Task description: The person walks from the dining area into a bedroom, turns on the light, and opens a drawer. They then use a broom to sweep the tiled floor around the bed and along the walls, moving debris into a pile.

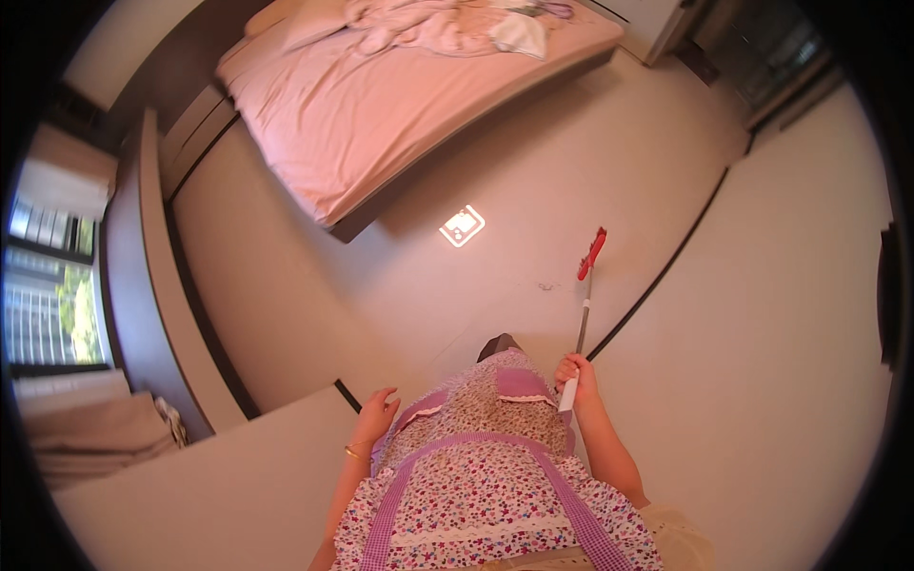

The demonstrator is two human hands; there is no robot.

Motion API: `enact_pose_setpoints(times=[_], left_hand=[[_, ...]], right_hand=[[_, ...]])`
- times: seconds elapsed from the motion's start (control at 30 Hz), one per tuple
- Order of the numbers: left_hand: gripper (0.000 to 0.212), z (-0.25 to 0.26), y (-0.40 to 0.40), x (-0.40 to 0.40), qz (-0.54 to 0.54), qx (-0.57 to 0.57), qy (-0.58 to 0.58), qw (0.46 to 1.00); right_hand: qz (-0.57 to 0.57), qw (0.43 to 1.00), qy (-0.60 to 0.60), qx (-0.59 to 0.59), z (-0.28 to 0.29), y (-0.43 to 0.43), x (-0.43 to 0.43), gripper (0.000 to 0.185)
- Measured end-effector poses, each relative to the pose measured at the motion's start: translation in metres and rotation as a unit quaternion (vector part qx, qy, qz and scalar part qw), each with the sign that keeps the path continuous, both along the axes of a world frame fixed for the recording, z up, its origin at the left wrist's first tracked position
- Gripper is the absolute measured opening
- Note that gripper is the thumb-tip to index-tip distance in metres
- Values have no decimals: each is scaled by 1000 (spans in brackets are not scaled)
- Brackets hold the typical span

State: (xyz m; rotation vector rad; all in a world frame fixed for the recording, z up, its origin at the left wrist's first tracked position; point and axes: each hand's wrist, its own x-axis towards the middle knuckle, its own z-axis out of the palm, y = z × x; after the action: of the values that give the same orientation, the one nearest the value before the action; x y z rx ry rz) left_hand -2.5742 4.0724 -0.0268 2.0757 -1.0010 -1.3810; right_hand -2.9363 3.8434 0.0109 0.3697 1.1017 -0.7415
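Note:
My right hand (580, 377) is closed around the white grip of a long-handled cleaning tool (583, 325). Its grey metal pole points away from me, ending in a narrow red head (592, 255) with a ragged or bristly edge. Whether that head touches the floor, I cannot tell. By my left hip hangs my left hand (378, 416), empty and with its fingers apart, a gold bangle on the wrist. It is nearest to the floral apron (464, 471) with purple pockets that I wear. A small greyish clump (545, 287) lies on the floor left of the red head.
A bed (357, 128) with pink sheets and a rumpled cover stands ahead, raised on a dark base. A wall (771, 300) with dark skirting runs along my right. The window (53, 285) and a long ledge (139, 271) are at left. Bright light patches (463, 225) fall on the floor.

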Motion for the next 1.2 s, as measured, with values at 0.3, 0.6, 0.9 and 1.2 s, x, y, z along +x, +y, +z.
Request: enact_pose_setpoints(times=[0.3, 0.6, 0.9, 1.2], left_hand=[[31, -59, 132, 54, 119, 65, -33, 990], [31, -51, 119, 47, 44, 81, -47, 995], [32, -62, 62, 41, 72, 82, -18, 994], [32, -62, 87, 19, 46, 79, -28, 995]], right_hand=[[111, 978, -117, 134, 84, 63, 200, 29], [218, 910, -230, 266, -21, 90, 235, 19], [371, 835, -295, 281, -180, 35, 214, 12], [303, 924, -131, 192, -109, -138, 34, 20]])
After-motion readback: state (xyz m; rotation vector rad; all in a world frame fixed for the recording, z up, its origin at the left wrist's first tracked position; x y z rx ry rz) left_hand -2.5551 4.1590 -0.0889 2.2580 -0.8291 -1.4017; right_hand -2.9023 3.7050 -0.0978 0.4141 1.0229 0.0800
